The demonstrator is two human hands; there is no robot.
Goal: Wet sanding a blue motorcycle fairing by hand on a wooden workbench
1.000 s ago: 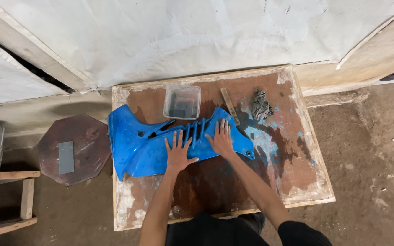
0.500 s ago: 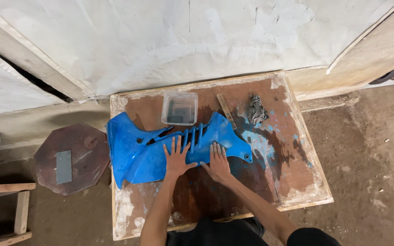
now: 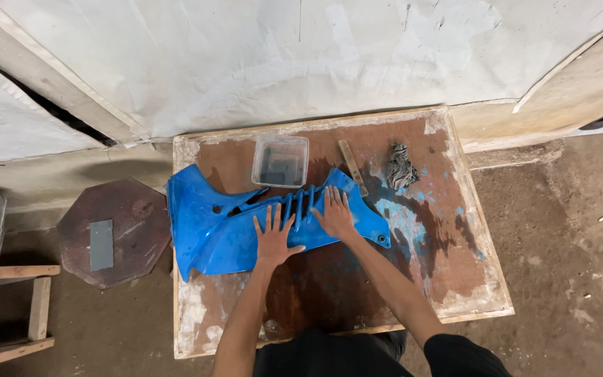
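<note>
Pale, patchy plaster wall (image 3: 301, 63) fills the top of the view, with a dusty concrete floor (image 3: 567, 230) below it. Against the wall sits a low square wooden board table (image 3: 413, 293), its brown top worn and smeared with blue and white paint.

Across the table's left half lies a glossy blue plastic fairing panel (image 3: 211, 223) with a row of vent slots; its left end hangs slightly over the table edge. Both hands rest flat on it, gripping nothing: the left hand (image 3: 273, 237) with fingers spread just below the slots, the right hand (image 3: 335, 213) pressed palm-down on the panel's right part, fingers together.

To the left on the floor stands a dark octagonal stool top (image 3: 116, 230) carrying a grey rectangular block (image 3: 101, 244), possibly a sanding block.

Behind the panel, a clear plastic tub (image 3: 280, 160) holds something dark that cannot be made out. Right of it lie a crumpled grey rag (image 3: 400, 167) and a narrow wooden-handled tool (image 3: 352, 166).

Compared with half a second ago, the right hand has moved up the panel toward the slots; the left hand and the panel sit much as before.
</note>
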